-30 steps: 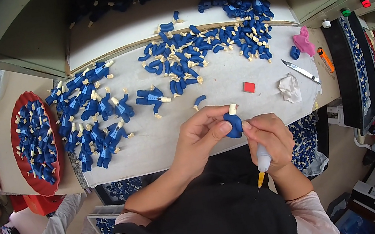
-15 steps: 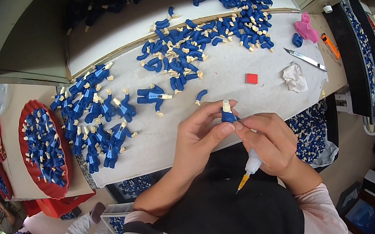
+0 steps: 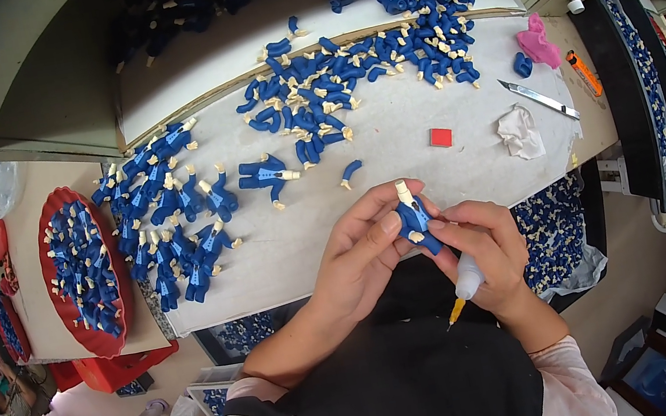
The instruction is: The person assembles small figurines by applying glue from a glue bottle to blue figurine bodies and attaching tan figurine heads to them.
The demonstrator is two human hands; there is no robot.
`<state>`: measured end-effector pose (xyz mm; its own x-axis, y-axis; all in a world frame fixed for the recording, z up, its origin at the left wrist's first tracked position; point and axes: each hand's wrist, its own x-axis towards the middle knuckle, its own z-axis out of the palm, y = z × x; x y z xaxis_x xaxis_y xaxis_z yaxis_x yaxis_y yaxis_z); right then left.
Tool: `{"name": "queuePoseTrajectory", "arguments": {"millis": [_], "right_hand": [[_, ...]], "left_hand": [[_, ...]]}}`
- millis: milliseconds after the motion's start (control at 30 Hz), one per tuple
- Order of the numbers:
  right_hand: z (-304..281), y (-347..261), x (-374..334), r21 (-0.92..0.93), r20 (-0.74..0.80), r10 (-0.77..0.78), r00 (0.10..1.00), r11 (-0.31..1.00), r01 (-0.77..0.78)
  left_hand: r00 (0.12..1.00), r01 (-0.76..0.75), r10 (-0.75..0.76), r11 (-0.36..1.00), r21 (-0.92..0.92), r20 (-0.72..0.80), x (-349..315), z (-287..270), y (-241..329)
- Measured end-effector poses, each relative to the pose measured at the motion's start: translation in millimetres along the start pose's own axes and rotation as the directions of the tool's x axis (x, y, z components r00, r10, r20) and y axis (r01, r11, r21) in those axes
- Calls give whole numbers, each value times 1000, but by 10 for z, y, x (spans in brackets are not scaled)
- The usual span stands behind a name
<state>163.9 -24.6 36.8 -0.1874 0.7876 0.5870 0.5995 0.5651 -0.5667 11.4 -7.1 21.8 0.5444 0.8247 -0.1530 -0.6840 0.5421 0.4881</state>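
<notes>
My left hand (image 3: 367, 246) pinches a small blue figure torso (image 3: 416, 220) between thumb and fingers, holding it upright just above the near edge of the counter (image 3: 424, 116), its cream neck peg pointing up. My right hand (image 3: 483, 248) touches the torso's lower end with its fingertips while its other fingers curl around a small white glue bottle (image 3: 467, 280), orange nozzle pointing down toward my lap. Loose blue arms (image 3: 362, 69) lie scattered farther back, assembled torsos (image 3: 173, 209) to the left beside a red tray (image 3: 65, 282).
</notes>
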Motion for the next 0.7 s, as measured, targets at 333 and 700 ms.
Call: {"name": "queuePoseTrajectory", "arguments": {"millis": [333,700], "right_hand": [[3,-9,-30,22,-22,29,999,999,-29],[-96,3,-58,145,32,149,988,978,-152]], "left_hand": [[1000,13,-11,995,-103,26,19,-1,-31],[999,29,-31,985,-171,-10,-4,-25,0]]}}
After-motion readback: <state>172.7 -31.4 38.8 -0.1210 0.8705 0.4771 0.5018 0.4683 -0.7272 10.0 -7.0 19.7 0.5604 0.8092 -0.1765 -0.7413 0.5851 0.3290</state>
